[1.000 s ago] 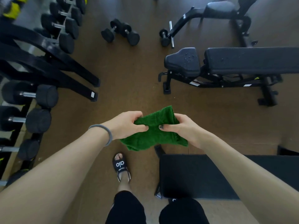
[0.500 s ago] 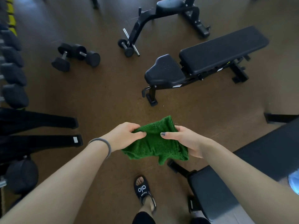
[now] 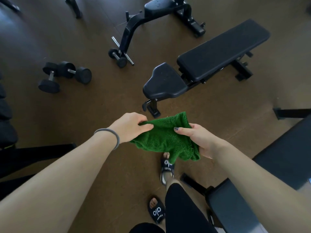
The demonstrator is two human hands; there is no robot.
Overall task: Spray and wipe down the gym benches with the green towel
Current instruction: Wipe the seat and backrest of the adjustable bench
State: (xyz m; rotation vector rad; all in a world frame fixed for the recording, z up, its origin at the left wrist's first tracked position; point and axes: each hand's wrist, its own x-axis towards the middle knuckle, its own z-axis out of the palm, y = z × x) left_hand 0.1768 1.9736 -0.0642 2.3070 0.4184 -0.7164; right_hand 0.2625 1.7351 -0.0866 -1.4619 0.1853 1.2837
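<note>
A green towel (image 3: pixel 165 137) hangs bunched between both hands above the brown floor. My left hand (image 3: pixel 130 126) pinches its left edge between thumb and fingers. My right hand (image 3: pixel 196 139) grips the right side, thumb on top and fingers under the cloth. A black adjustable bench (image 3: pixel 218 51) with a separate seat pad (image 3: pixel 164 81) stands ahead, angled up to the right. A second black bench (image 3: pixel 284 157) lies close at my right, partly behind my right forearm. No spray bottle can be made out.
Two black dumbbells (image 3: pixel 64 75) lie on the floor at the left. Another bench frame (image 3: pixel 133 26) with small wheels stands at the back. A dark rack base (image 3: pixel 33 155) runs along the left edge. My feet in black slides (image 3: pixel 166 169) stand below the towel.
The view has swung left and forward, so the far bench now sits nearer and more central. Both hands still hold the towel; my right hand has slid lower along it.
</note>
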